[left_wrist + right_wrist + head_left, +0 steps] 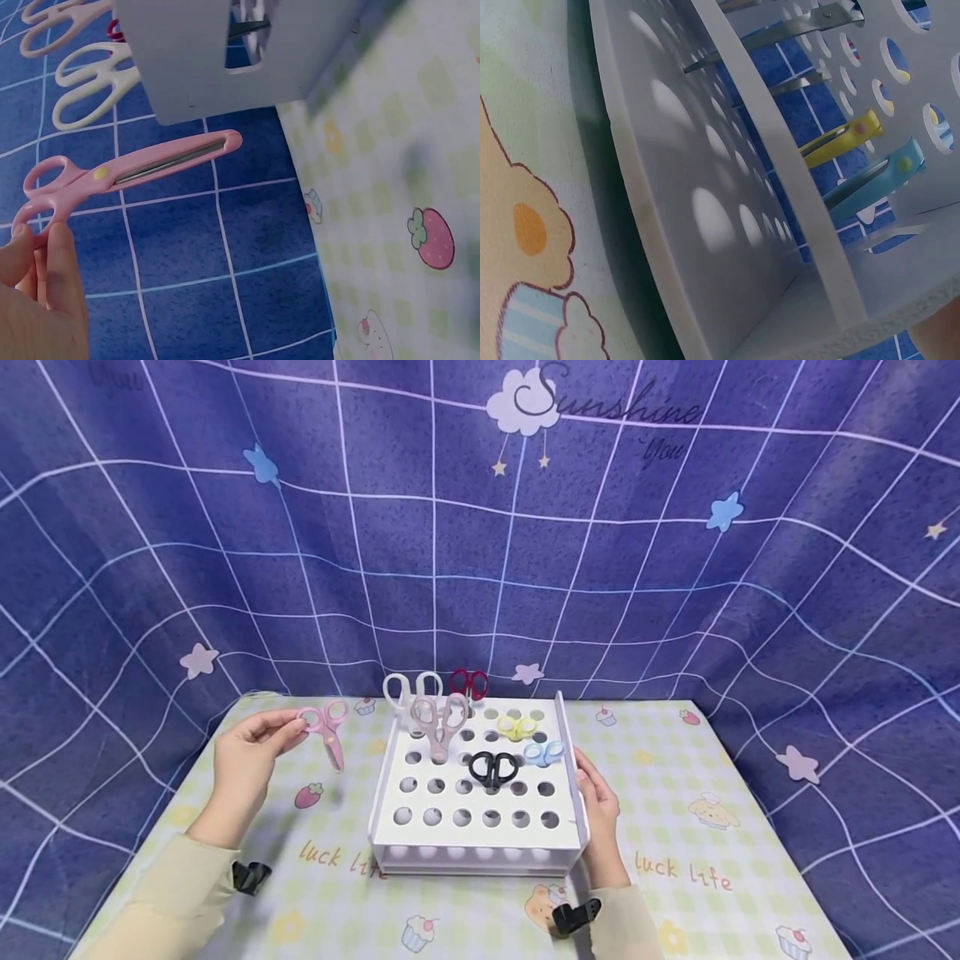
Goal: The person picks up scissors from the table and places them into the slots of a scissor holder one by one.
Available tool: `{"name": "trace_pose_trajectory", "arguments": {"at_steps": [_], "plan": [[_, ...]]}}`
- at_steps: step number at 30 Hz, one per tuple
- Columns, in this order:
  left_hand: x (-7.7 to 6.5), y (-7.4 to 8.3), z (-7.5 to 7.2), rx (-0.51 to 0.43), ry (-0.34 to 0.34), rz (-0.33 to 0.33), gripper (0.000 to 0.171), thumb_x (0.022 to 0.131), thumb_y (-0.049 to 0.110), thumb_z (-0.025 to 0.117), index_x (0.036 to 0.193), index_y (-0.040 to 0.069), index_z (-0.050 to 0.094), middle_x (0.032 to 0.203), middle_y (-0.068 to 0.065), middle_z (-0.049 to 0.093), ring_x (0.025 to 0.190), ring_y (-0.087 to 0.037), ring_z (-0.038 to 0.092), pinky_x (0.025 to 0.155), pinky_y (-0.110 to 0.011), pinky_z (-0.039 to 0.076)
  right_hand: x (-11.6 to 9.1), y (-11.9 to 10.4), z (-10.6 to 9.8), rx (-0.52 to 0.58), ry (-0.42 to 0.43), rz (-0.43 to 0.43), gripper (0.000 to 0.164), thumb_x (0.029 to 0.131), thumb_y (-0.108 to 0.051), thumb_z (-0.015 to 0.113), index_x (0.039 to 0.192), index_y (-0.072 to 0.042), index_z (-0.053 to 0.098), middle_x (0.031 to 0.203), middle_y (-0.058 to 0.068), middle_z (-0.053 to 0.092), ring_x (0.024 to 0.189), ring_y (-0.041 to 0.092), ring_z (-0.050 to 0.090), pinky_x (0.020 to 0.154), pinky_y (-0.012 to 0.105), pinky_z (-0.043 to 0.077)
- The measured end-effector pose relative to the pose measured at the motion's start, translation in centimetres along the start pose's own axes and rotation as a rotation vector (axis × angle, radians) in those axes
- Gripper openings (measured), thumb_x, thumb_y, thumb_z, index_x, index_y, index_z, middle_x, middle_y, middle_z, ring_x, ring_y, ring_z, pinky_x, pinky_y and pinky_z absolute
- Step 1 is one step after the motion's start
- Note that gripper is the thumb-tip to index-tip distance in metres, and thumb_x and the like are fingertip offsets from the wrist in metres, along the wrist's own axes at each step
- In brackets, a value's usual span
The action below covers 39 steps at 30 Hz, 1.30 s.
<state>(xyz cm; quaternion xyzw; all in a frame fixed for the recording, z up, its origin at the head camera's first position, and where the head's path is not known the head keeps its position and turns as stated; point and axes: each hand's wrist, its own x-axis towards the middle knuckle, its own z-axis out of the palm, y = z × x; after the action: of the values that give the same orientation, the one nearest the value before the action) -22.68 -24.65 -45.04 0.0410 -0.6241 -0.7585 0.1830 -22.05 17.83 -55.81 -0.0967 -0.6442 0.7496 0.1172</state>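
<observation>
A pair of pink scissors point(330, 734) is pinched in my left hand point(251, 762) by one handle ring, above the table to the left of a white rack point(472, 832). In the left wrist view the pink scissors point(127, 171) have closed blades, a yellow pivot and a pink cover along the blade. My right hand point(602, 806) lies along the rack's right side panel and touches it, its fingers partly hidden. Upright in the rack's holes stand mauve scissors point(439, 727), black scissors point(492, 769), yellow scissors point(517, 727) and light blue scissors point(543, 752).
White scissors point(411, 690) and red scissors point(469, 684) stand in the rack's back row. Rows of round holes lie along its front. A checked cloth point(697, 835) covers the table, and a blue curtain point(480, 552) hangs behind it.
</observation>
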Motion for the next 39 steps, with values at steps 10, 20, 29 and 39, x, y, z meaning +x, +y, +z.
{"name": "trace_pose_trajectory", "arguments": {"at_steps": [10,20,29,39], "plan": [[-0.4,1.2,1.0,-0.108,-0.014,0.032,0.014,0.082,-0.011,0.068,0.091,-0.002,0.074,0.084,-0.003,0.075,0.074,-0.009,0.073,0.072,-0.023,0.058,0.0,0.1,-0.1,0.010,-0.021,-0.006,0.035,0.101,-0.019,0.049,0.134,-0.013,0.059,0.137,-0.002,0.059,0.114,0.001,0.058,0.090,0.014,0.051],[-0.6,1.6,2.2,-0.135,0.028,0.075,0.015,0.082,-0.014,0.066,0.091,-0.005,0.074,0.086,-0.005,0.076,0.075,-0.011,0.073,0.073,-0.024,0.058,0.2,0.0,0.1,0.016,-0.019,-0.013,0.035,0.100,-0.018,0.051,0.133,-0.012,0.060,0.140,0.000,0.057,0.119,-0.001,0.055,0.094,0.013,0.049],[-1.7,1.8,3.0,-0.095,-0.005,0.088,0.014,0.083,-0.012,0.066,0.090,-0.002,0.074,0.084,-0.003,0.076,0.075,-0.011,0.073,0.074,-0.025,0.059,0.1,0.0,0.1,0.016,-0.016,0.007,0.035,0.101,-0.019,0.051,0.133,-0.013,0.060,0.140,0.000,0.057,0.120,-0.001,0.055,0.094,0.013,0.048],[-2.2,2.7,3.9,-0.120,-0.049,0.119,0.017,0.083,-0.014,0.065,0.092,-0.003,0.074,0.085,-0.003,0.076,0.074,-0.011,0.073,0.073,-0.025,0.059,0.1,0.0,0.1,0.020,-0.003,0.012,0.034,0.100,-0.018,0.050,0.133,-0.013,0.060,0.139,0.000,0.058,0.117,0.000,0.056,0.092,0.014,0.050]]}}
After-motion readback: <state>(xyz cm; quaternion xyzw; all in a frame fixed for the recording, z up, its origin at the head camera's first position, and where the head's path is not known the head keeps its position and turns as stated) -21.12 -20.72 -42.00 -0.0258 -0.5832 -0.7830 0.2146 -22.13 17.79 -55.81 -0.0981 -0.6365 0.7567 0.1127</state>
